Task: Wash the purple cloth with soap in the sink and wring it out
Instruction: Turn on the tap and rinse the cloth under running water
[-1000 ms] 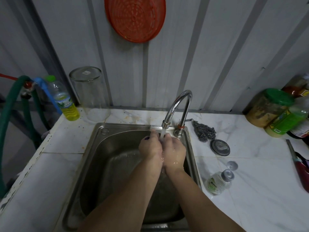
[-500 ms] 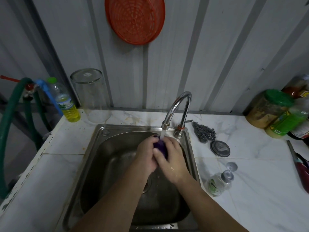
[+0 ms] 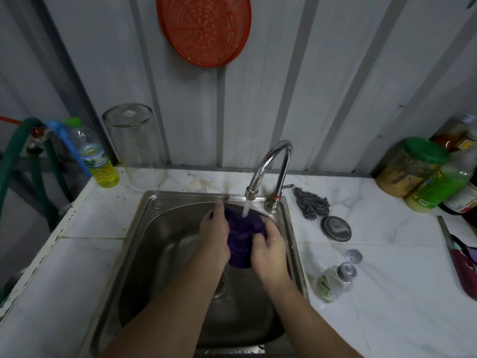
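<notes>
The purple cloth (image 3: 240, 236) hangs bunched between both hands over the steel sink (image 3: 165, 244). Water runs from the curved chrome tap (image 3: 271, 164) onto the cloth's top. My left hand (image 3: 215, 231) grips the cloth's left side. My right hand (image 3: 269, 250) grips its right side, fingers curled into the fabric. A small clear soap bottle (image 3: 329, 282) lies on its side on the counter right of the sink, with its cap (image 3: 353, 255) beside it.
Right of the tap lie a steel wool scrubber (image 3: 311, 204) and a round metal lid (image 3: 336, 228). Jars and bottles (image 3: 423, 174) crowd the back right corner. A glass jar (image 3: 134, 143) and a yellow liquid bottle (image 3: 99, 158) stand back left. A green hose (image 3: 15, 156) hangs at left.
The hands were pressed together under the tap with the cloth almost hidden. They have moved apart and the cloth now spreads out and hangs lower between them.
</notes>
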`<state>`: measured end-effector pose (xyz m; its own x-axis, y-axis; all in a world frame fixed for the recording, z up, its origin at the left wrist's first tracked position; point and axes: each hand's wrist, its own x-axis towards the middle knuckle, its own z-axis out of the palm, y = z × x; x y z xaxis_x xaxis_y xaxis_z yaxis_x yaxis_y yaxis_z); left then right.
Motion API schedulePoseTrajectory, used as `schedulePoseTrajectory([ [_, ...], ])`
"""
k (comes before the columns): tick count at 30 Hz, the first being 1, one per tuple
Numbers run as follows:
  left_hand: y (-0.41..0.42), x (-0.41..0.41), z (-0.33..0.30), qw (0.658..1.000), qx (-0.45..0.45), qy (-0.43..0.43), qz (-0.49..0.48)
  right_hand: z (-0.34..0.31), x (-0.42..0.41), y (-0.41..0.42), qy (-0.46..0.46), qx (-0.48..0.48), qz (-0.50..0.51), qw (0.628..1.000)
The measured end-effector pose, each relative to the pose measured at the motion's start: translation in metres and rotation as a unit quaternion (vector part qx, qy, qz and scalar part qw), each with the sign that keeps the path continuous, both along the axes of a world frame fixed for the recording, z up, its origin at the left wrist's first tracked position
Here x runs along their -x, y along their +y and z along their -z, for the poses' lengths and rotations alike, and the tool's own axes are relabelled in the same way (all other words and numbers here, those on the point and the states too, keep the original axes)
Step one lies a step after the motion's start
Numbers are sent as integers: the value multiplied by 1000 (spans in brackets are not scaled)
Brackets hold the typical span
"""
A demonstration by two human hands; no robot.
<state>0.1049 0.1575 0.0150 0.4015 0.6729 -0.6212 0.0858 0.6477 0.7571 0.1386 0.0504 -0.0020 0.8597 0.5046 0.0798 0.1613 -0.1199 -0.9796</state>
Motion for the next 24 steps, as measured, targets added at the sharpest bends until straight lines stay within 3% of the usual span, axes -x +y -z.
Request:
schedulePoseTrajectory([
  [3, -3, -1, -3, 999, -25, -35, 33, 0, 20, 8, -119, 22, -31, 992],
  [5, -11, 2, -3, 995, -37, -52, 76, -6, 19, 20, -127, 70, 15, 989],
  [11, -24, -6, -1, 996, -14, -10, 85, -5, -45, 34, 102, 152, 106, 977],
  [13, -22, -7, -1, 997, -12, -7, 76, -7, -43, 32, 113, 172, 113, 972],
  [16, -8, -7, 0, 999, -3, -8, 41, -13, -14, 24, 12, 92, 73, 993],
  [20, 1, 4, 3, 994, -21, -54, 95, -12, 13, 28, -148, 40, -38, 987],
  [24, -9, 0, -7, 994, 33, -40, 101, -18, -23, 40, -8, 75, 49, 996],
])
